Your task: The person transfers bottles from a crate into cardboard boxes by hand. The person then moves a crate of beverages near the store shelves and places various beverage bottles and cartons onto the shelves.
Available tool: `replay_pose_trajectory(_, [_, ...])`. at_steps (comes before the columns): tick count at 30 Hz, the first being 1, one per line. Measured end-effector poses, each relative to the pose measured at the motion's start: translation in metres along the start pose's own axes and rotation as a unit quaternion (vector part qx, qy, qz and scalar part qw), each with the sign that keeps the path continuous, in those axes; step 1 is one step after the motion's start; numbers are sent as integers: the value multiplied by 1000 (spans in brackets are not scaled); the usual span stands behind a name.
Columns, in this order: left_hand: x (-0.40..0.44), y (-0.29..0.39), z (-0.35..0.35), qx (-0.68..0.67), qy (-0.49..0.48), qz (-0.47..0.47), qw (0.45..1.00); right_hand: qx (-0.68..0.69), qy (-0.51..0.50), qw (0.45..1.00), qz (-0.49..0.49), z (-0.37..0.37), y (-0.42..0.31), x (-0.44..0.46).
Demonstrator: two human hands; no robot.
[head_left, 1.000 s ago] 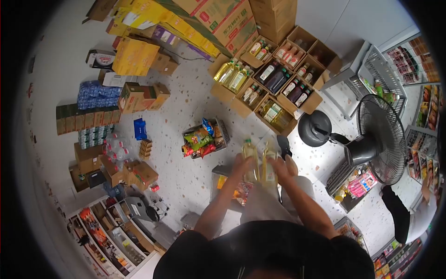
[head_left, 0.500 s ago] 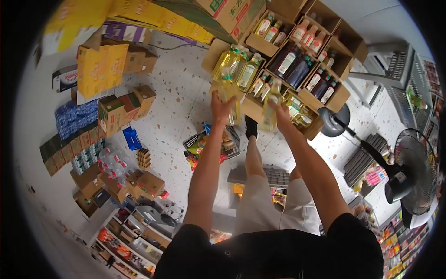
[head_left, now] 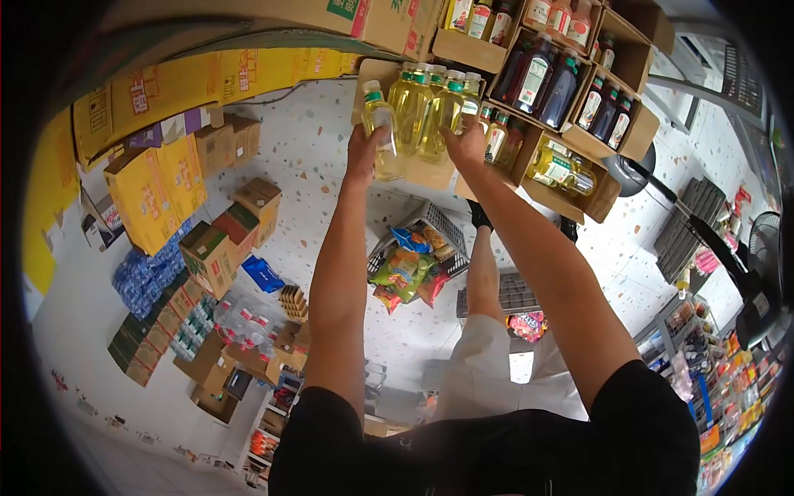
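My left hand (head_left: 362, 155) is wrapped round a clear bottle of yellow liquid (head_left: 384, 149), held slightly tilted at the left side of an open carton (head_left: 423, 174). My right hand (head_left: 468, 144) grips a second yellow bottle (head_left: 447, 109) at the carton's right side, its fingers partly hidden against the glassy surface. Between the hands, several similar yellow bottles (head_left: 407, 101) with pale caps stand close together in the carton. Just right of my right hand, small bottles with white-and-red labels (head_left: 496, 136) stand in another carton.
More open cartons hold dark bottles (head_left: 532, 78), pink bottles (head_left: 558, 21) and yellow bottles lying down (head_left: 562, 172). A grey crate (head_left: 451, 227) with snack bags (head_left: 405, 269) sits on the floor near my feet. Yellow cartons (head_left: 157, 190) are stacked left; a black fan (head_left: 757, 302) stands right.
My right hand has carried its bottle left and up, from in front of the cartons to the yellow bottles. My left hand's bottle is now at that carton's left side. The view has shifted.
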State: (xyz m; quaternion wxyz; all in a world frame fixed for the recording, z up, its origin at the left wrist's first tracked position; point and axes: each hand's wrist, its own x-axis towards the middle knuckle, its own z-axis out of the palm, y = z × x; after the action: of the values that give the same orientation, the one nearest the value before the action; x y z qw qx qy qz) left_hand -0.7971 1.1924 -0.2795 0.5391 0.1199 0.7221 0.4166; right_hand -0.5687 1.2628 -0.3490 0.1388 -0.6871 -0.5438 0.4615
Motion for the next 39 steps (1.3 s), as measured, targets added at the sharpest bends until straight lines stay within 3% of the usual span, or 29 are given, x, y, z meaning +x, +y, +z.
replay_pose_trajectory(6, [-1, 6, 7, 60, 3, 40, 997, 35, -26, 999, 4, -21, -6, -5])
replay_pose_trajectory(8, [-12, 21, 26, 64, -13, 151, 986, 2, -19, 1000, -1, -22, 5, 1])
replay_pose_trajectory(9, [-12, 28, 36, 65, -17, 149, 986, -6, -28, 1000, 14, -26, 6, 2])
replay_pose_trajectory(11, [-13, 35, 53, 321, 25, 140, 936, -14, -37, 999, 31, -27, 9, 1])
replay_pose_trajectory(12, [-14, 33, 64, 323, 23, 139, 936, -20, -44, 998, 37, -28, 10, 0])
replay_pose_trajectory(14, [-9, 29, 93, 450, 109, 275, 843, -27, -48, 997, 46, -30, 12, -1])
replay_pose_trajectory(15, [-5, 23, 107, 498, 136, 201, 832, -25, -49, 998, 41, -31, 14, -5])
replay_pose_trajectory(18, [-3, 14, 124, 498, 195, 243, 809, -29, -58, 997, 34, -35, 18, -6])
replay_pose_trajectory(19, [-6, 14, 126, 498, 207, 212, 815, -38, -62, 997, 27, -35, 19, -8])
replay_pose_trajectory(24, [-15, 18, 124, 455, 191, 217, 842, -32, -81, 996, 29, -48, 22, -16])
replay_pose_trajectory(29, [-17, 27, 134, 478, 196, 161, 841, -12, -69, 998, -6, -78, 60, -54])
replay_pose_trajectory(35, [-28, 39, 137, 489, 199, 133, 839, -94, -131, 984, 75, -171, 141, -139])
replay_pose_trajectory(39, [-33, 17, 109, 498, 204, 214, 815, -110, -103, 978, 144, -242, 203, -207])
